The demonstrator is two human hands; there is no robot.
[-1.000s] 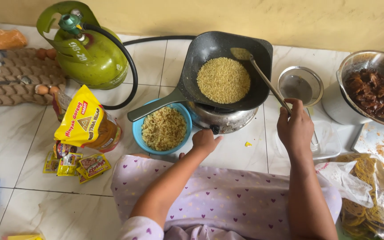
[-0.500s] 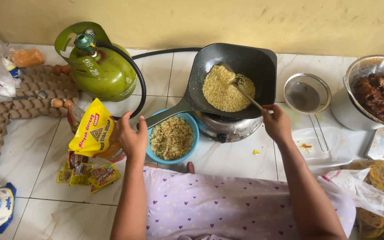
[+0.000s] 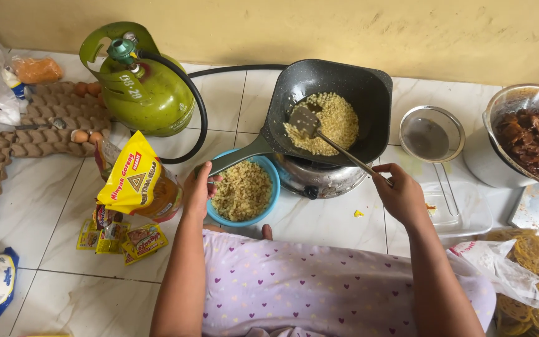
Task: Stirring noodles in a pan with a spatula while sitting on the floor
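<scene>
I note a green gas cylinder [image 3: 141,84] at back left, egg trays [image 3: 29,125] beside it, a yellow oil pouch [image 3: 135,181] over seasoning sachets [image 3: 123,237], a wire strainer [image 3: 432,134], and a steel bowl of dark food [image 3: 531,137] far right.

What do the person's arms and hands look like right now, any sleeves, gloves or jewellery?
Both arms are bare with no sleeves in view. The left hand and right hand wear no gloves, and no rings, watch or bracelets show. The garment below them is lilac with small purple hearts.
</scene>
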